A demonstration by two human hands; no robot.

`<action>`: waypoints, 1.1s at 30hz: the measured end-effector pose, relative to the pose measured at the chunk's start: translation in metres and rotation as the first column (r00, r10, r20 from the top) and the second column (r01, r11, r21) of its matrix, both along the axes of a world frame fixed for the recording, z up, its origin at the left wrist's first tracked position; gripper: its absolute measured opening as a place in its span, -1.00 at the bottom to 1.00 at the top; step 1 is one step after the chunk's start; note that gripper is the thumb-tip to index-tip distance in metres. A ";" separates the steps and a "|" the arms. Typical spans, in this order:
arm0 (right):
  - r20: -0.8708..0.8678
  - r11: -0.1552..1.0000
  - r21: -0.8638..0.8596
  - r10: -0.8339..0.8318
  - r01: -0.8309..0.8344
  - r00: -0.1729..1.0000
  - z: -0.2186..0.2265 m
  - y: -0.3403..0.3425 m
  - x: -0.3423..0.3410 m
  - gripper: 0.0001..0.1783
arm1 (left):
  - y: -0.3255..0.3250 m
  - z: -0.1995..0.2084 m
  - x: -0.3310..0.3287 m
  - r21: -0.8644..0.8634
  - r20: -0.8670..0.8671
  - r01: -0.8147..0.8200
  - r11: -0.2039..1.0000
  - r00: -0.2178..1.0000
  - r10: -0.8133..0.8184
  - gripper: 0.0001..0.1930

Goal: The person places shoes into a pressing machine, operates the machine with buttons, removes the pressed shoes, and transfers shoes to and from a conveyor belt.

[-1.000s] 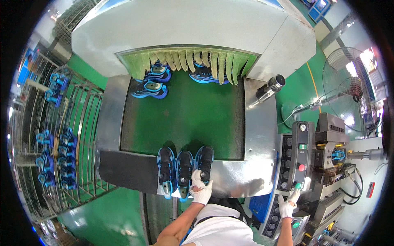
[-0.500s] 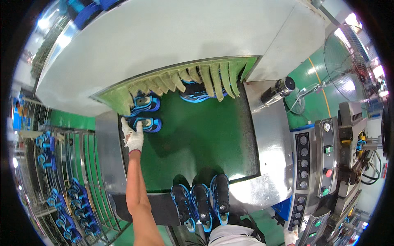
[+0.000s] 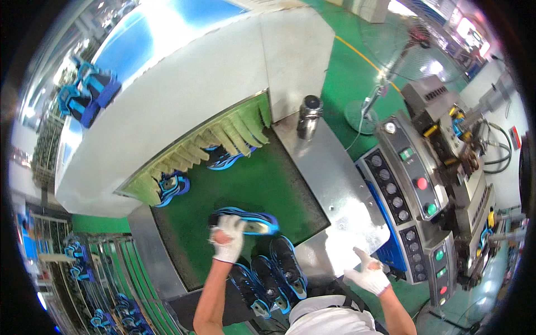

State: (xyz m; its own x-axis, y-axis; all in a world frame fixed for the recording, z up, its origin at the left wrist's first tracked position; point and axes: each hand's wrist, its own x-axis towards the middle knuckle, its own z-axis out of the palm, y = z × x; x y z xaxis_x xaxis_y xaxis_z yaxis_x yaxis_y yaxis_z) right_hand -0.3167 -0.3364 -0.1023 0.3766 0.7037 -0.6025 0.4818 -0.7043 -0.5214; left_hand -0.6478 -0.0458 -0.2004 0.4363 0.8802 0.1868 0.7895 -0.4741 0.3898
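My left hand [image 3: 229, 240], in a worn white glove, grips a black and blue sneaker [image 3: 259, 225] by one end, over the green conveyor belt [image 3: 262, 181]. Close to my waist stand three more sneakers [image 3: 269, 282] side by side, toes toward the belt. My right hand [image 3: 368, 273], also gloved, is empty with thumb and fingers apart, near the shiny metal edge of the machine. Farther off, one sneaker [image 3: 173, 186] rests at the belt's left, and another sneaker [image 3: 228, 159] lies partly under the hanging strip curtain [image 3: 206, 148].
A white machine housing [image 3: 184, 106] rises behind the curtain. On the metal side table stands a steel flask [image 3: 309, 120]. Control panels [image 3: 410, 162] with knobs and buttons line the right, near a standing fan [image 3: 363, 114]. Racks [image 3: 114, 268] with shoes stand at the left.
My left hand has brought a sneaker from the belt's far left toward me. My right hand has risen from the lower panel. The view has turned to the right.
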 end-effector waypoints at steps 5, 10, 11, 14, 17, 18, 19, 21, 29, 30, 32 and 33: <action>0.421 0.849 0.409 0.148 -0.333 0.895 -0.014 0.034 0.001 -0.25 | -0.118 0.070 0.205 -0.089 0.232 0.635 0.767 0.762 -0.604 -0.88; 0.262 0.728 0.683 -0.311 0.052 0.913 0.014 -0.078 0.074 -0.50 | -0.206 0.156 0.334 -0.106 0.430 0.882 0.459 0.457 -0.779 -0.88; 0.233 0.783 0.621 -0.238 0.044 0.943 0.030 -0.105 0.088 -0.45 | -0.226 0.182 0.361 -0.077 0.389 0.944 0.320 0.323 -0.863 -0.86; -0.184 0.723 0.277 -0.606 0.633 0.774 0.093 -0.202 0.127 -0.32 | -0.304 0.226 0.443 0.081 0.424 0.996 0.029 -0.008 -0.906 -0.63; -0.816 0.032 0.285 -0.517 0.958 0.260 0.023 -0.299 0.104 -0.41 | -0.364 0.256 0.509 0.241 0.413 0.970 0.028 -0.076 -0.907 -0.48; -0.883 -0.099 0.259 -0.428 0.961 0.194 0.016 -0.319 0.098 -0.42 | -0.378 0.251 0.529 0.195 0.581 0.978 0.070 -0.058 -0.812 -0.46; -0.935 -0.222 0.223 -0.324 0.949 0.144 0.011 -0.345 0.098 -0.42 | -0.401 0.246 0.556 0.106 0.668 0.989 0.099 0.002 -0.744 -0.44; -0.975 -0.453 0.154 -0.213 0.878 0.061 0.044 -0.361 0.087 -0.42 | -0.431 0.223 0.606 -0.075 0.750 0.995 0.072 0.104 -0.653 -0.41; -0.875 -0.654 0.204 -0.455 0.728 -0.164 0.006 -0.456 0.059 0.01 | -0.581 0.128 0.817 -0.332 0.287 0.821 0.465 0.557 -0.779 -0.09; -0.897 -0.683 0.139 -0.393 0.717 -0.201 0.017 -0.458 0.058 0.01 | -0.587 0.116 0.839 -0.331 0.257 0.797 0.506 0.592 -0.764 -0.07; -0.927 -0.723 0.003 -0.262 0.690 -0.270 0.039 -0.462 0.056 0.02 | -0.586 0.092 0.874 -0.329 0.133 0.763 0.557 0.621 -0.772 -0.17; -0.888 -0.772 0.155 -0.383 0.617 -0.255 0.009 -0.461 0.045 0.00 | -0.604 0.088 0.881 -0.371 0.113 0.747 0.552 0.627 -0.771 -0.16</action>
